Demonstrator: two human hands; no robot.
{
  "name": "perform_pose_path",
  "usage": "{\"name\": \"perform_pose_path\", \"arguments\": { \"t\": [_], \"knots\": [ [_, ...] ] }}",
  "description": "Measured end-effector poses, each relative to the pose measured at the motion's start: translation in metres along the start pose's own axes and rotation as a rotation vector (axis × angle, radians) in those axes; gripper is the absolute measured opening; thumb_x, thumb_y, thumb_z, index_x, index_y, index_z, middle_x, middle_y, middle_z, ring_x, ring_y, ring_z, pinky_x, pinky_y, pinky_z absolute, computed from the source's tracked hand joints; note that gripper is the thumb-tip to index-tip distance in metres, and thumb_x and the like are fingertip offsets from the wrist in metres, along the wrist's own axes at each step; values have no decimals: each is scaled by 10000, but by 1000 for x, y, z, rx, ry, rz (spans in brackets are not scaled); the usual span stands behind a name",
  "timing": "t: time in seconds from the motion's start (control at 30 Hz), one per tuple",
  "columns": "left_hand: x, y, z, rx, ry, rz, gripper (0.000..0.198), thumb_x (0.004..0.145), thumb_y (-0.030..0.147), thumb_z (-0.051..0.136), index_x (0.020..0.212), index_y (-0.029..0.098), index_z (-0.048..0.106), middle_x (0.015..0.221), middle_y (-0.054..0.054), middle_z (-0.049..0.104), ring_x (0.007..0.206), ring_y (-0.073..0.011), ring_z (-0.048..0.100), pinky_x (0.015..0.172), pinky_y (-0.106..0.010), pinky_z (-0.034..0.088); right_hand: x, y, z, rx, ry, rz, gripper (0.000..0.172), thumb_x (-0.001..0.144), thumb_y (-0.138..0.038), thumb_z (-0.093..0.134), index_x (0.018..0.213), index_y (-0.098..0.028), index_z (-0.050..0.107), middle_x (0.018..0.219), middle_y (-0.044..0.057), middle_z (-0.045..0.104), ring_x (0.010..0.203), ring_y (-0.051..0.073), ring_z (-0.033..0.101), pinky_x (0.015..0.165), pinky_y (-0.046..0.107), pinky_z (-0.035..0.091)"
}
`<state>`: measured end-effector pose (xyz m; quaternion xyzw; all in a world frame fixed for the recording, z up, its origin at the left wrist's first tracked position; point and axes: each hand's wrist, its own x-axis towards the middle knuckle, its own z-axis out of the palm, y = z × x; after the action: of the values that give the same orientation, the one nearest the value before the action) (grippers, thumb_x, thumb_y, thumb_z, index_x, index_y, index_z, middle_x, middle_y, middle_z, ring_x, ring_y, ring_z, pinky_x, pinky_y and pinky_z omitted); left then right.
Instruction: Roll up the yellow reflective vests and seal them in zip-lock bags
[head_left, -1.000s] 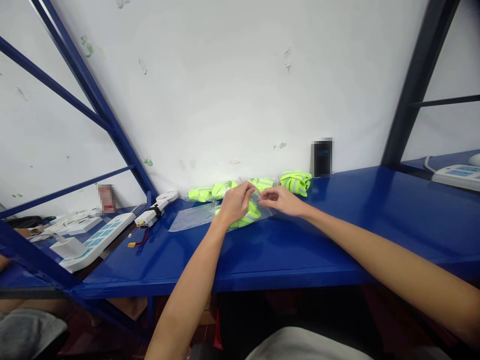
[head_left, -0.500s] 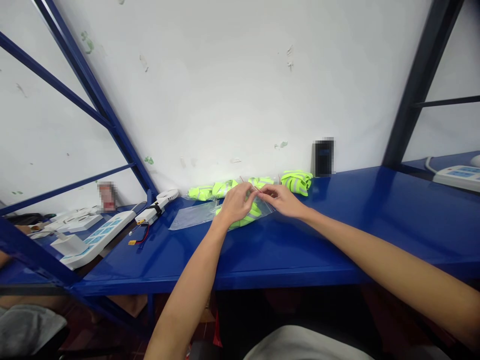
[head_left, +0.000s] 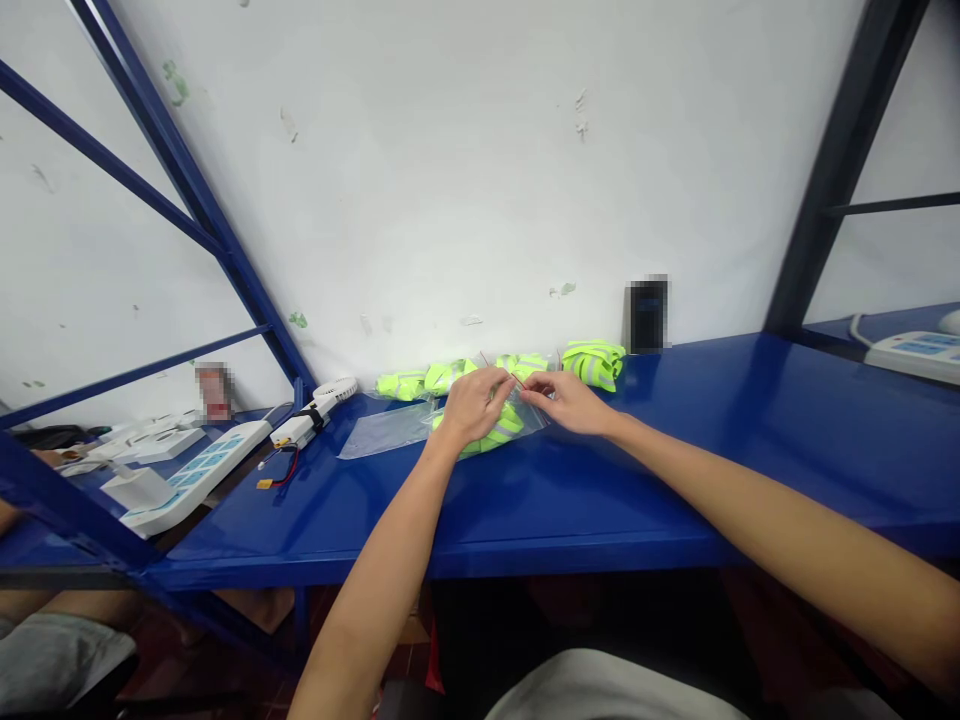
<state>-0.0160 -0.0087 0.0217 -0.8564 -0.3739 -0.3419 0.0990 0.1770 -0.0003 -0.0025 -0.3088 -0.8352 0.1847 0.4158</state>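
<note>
Both hands meet over a clear zip bag (head_left: 532,417) with a red line along its top edge. Inside it lies a folded neon-yellow reflective vest or strap bundle (head_left: 499,432). My left hand (head_left: 474,402) pinches the bag's top edge between thumb and fingers. Just to its right, my right hand (head_left: 566,400) pinches the same edge. A flat clear bag (head_left: 386,430) rests on the table left of my left hand. Behind my hands, along the wall, are more neon-yellow bundles (head_left: 448,376), some in clear bags, and one (head_left: 594,364) at the right end.
A white handheld fan (head_left: 330,392) and a battery with red and black wires (head_left: 283,470) lie on the blue table (head_left: 600,500) at left. A power strip (head_left: 199,478) is farther left. A blurred dark phone-like object (head_left: 647,316) leans on the wall. Another person's leg (head_left: 67,650) shows lower left.
My right hand has shifted slightly to the right along the bag's edge, widening the small gap between the hands. My left hand stays almost in place.
</note>
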Motion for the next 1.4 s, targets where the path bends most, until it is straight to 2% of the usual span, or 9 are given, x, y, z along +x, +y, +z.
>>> {"name": "perform_pose_path", "arguments": {
  "t": [0.13,0.33,0.7,0.87,1.03,1.23,1.4],
  "knots": [
    [0,0,0,-6,25,-30,292,968,349,395,802,203,586,804,-22,644,742,-160,563,690,-279,377,1,0,-1,-84,30,-27,321,936,-404,430,785,-170,590,694,23,587,629,146,483,634,281,373],
    [0,-1,1,16,49,-58,315,981,362,359,820,206,580,781,-20,640,736,-164,570,689,-284,376,-1,6,-8,21,-123,25,313,882,-446,504,763,-170,593,691,19,597,644,151,517,632,275,405],
    [-1,-4,3,58,63,-65,319,984,371,352,817,204,567,755,-19,624,735,-168,572,682,-285,373,-3,11,-10,87,-219,82,294,865,-426,522,730,-169,571,648,2,594,594,141,504,590,267,381],
    [-1,-3,3,64,64,-75,318,984,372,353,824,204,571,753,-22,625,726,-170,572,675,-286,374,-3,10,-6,91,-177,30,284,876,-434,511,772,-177,569,701,-3,556,639,142,475,618,270,371],
    [-1,-2,3,67,43,-52,306,983,368,366,849,202,586,794,-27,649,751,-174,580,695,-295,380,-1,11,-3,84,-168,66,306,870,-435,507,716,-174,552,666,-8,524,633,139,460,619,269,366],
    [-1,-3,5,70,49,-61,311,987,363,359,839,203,580,768,-26,638,737,-176,577,682,-296,365,0,19,-14,52,-335,124,239,778,-395,622,778,-156,634,690,17,626,618,149,525,599,269,392],
    [-1,-4,4,44,53,-65,309,987,358,355,831,205,573,747,-22,625,717,-175,571,672,-291,363,-1,23,-13,147,-378,138,239,813,-382,572,728,-159,582,644,19,611,591,152,548,575,269,412]
  ]
}}
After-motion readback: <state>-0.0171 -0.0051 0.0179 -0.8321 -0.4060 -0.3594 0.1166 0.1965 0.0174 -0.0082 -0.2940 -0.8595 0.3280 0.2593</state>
